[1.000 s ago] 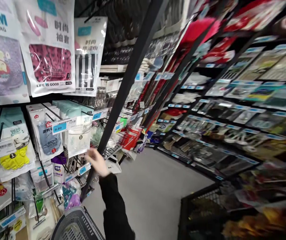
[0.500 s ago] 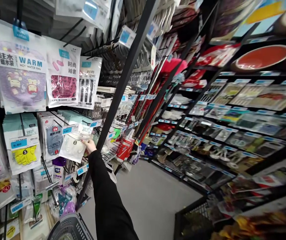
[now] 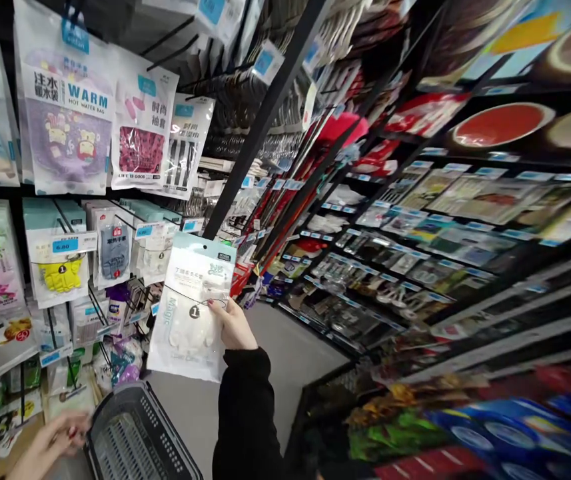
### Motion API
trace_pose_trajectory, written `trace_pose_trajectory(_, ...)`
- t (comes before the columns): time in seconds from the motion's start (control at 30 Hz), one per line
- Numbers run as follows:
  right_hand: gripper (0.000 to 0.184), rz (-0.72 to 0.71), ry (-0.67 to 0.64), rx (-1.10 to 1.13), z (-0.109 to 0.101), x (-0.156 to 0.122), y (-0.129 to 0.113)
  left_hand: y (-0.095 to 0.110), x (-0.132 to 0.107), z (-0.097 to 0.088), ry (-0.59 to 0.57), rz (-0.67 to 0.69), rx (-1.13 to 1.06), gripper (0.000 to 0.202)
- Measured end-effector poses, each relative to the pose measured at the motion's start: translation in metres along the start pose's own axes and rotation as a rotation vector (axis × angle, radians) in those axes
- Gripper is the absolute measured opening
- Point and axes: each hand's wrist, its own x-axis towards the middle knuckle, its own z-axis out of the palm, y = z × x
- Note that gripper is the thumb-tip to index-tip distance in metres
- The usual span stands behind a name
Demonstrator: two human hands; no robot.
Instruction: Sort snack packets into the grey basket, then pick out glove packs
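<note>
My right hand (image 3: 232, 325), in a black sleeve, grips a flat white and pale-teal packet of white gloves (image 3: 190, 307) by its right edge and holds it up in front of the hanging racks. Low at the left, my left hand (image 3: 58, 437) is blurred and rests against the rim of a dark grey shopping basket (image 3: 132, 437); its fingers curl at the basket's left edge. The basket sits below the packet.
Hooks at the left carry packets of yellow gloves (image 3: 60, 257), grey gloves (image 3: 114, 247), a hot water bag (image 3: 65, 107) and sleeve covers. A black upright post (image 3: 265, 120) divides the racks. Shelves of packaged goods (image 3: 440, 220) line the right side of a grey-floored aisle (image 3: 290, 347).
My right hand reached to the hook, took the white glove packet off it and drew it back toward me. My left hand and more of the basket have come into view.
</note>
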Motion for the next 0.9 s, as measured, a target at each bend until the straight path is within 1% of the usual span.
trace_pose_trajectory(0.07,0.043,0.049,-0.028,0.022,0.023,-0.039,-0.006,0.009,0.007,0.012,-0.143,0.077,-0.094,0.051)
trace_pose_trajectory(0.1,0.041,0.075,-0.052,0.034,0.037,-0.056,-0.008,0.016,0.009,0.018,-0.219,0.123,-0.160,0.056)
trace_pose_trajectory(0.13,0.040,0.096,-0.079,0.042,0.051,-0.072,-0.009,0.024,0.009,0.024,-0.260,0.151,-0.182,0.057)
trace_pose_trajectory(0.17,0.039,0.105,-0.093,0.035,0.064,-0.087,-0.011,0.033,0.008,0.029,-0.265,0.170,-0.186,0.057)
trace_pose_trajectory(0.2,0.039,0.108,-0.101,0.021,0.076,-0.099,-0.013,0.041,0.005,0.032,-0.278,0.131,-0.160,0.052)
trace_pose_trajectory(0.3,0.040,0.121,-0.104,-0.001,0.101,-0.123,-0.017,0.059,-0.011,0.031,-0.201,0.038,-0.096,0.040)
trace_pose_trajectory(0.4,0.037,0.160,-0.149,0.044,0.112,-0.133,-0.018,0.062,-0.030,0.019,-0.142,-0.005,-0.050,0.040)
trace_pose_trajectory(0.43,0.035,0.158,-0.163,0.043,0.114,-0.135,-0.019,0.060,-0.034,0.016,-0.128,0.003,-0.025,0.042)
trace_pose_trajectory(0.47,0.033,0.137,-0.158,0.014,0.117,-0.138,-0.019,0.058,-0.038,0.014,-0.093,0.042,0.011,0.044)
trace_pose_trajectory(0.5,0.030,0.098,-0.124,-0.056,0.120,-0.140,-0.020,0.056,-0.040,0.013,-0.035,0.113,0.060,0.046)
trace_pose_trajectory(0.57,0.024,-0.014,-0.003,-0.301,0.132,-0.148,-0.021,0.049,-0.042,0.014,0.109,0.305,0.203,0.052)
trace_pose_trajectory(0.6,0.022,-0.070,0.051,-0.440,0.139,-0.154,-0.022,0.045,-0.042,0.017,0.154,0.390,0.278,0.054)
trace_pose_trajectory(0.63,0.021,-0.118,0.076,-0.556,0.149,-0.160,-0.023,0.041,-0.042,0.020,0.157,0.445,0.324,0.056)
trace_pose_trajectory(0.67,0.022,-0.160,0.064,-0.636,0.158,-0.168,-0.024,0.037,-0.042,0.023,0.110,0.463,0.320,0.058)
trace_pose_trajectory(0.7,0.025,-0.200,0.018,-0.676,0.168,-0.175,-0.024,0.034,-0.042,0.026,0.035,0.459,0.256,0.062)
trace_pose_trajectory(0.73,0.028,-0.244,-0.053,-0.686,0.177,-0.181,-0.025,0.031,-0.041,0.028,-0.036,0.439,0.138,0.068)
trace_pose_trajectory(0.77,0.031,-0.289,-0.137,-0.677,0.183,-0.186,-0.026,0.030,-0.041,0.029,-0.078,0.407,-0.015,0.074)
trace_pose_trajectory(0.8,0.034,-0.333,-0.230,-0.660,0.188,-0.189,-0.026,0.030,-0.040,0.029,-0.080,0.362,-0.170,0.079)
trace_pose_trajectory(0.83,0.035,-0.368,-0.317,-0.640,0.189,-0.191,-0.026,0.031,-0.039,0.028,-0.044,0.306,-0.301,0.080)
trace_pose_trajectory(0.87,0.035,-0.391,-0.376,-0.622,0.187,-0.189,-0.025,0.034,-0.039,0.025,0.013,0.239,-0.394,0.077)
trace_pose_trajectory(0.9,0.033,-0.400,-0.391,-0.608,0.183,-0.185,-0.024,0.038,-0.038,0.022,0.075,0.170,-0.454,0.071)
